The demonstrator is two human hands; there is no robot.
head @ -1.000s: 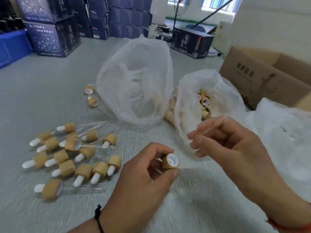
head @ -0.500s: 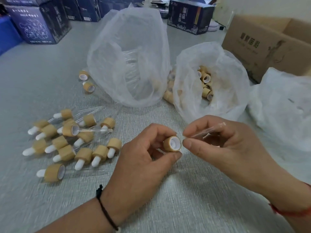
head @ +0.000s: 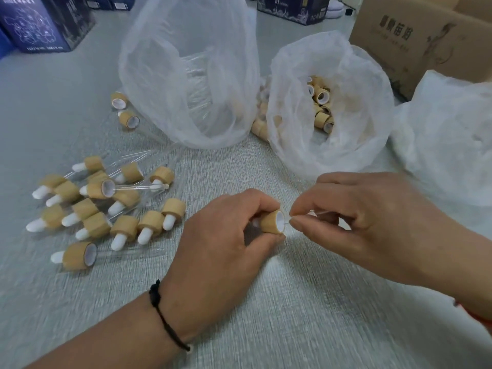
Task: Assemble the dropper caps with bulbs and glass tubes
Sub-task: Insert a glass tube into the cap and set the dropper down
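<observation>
With its white-lined mouth turned rightward to receive the tube, the tan wood-grain dropper cap (head: 273,222) sits clamped in the left hand (head: 221,243) above the counter while the right hand (head: 354,222) pinches the thin clear glass tube (head: 288,222) at that opening.

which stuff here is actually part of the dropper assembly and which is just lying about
In the job:
cap held by left hand
glass tube pinched by right hand
bag of caps
bag of tubes
finished droppers

Lying about:
cardboard box
dark printed boxes
</observation>
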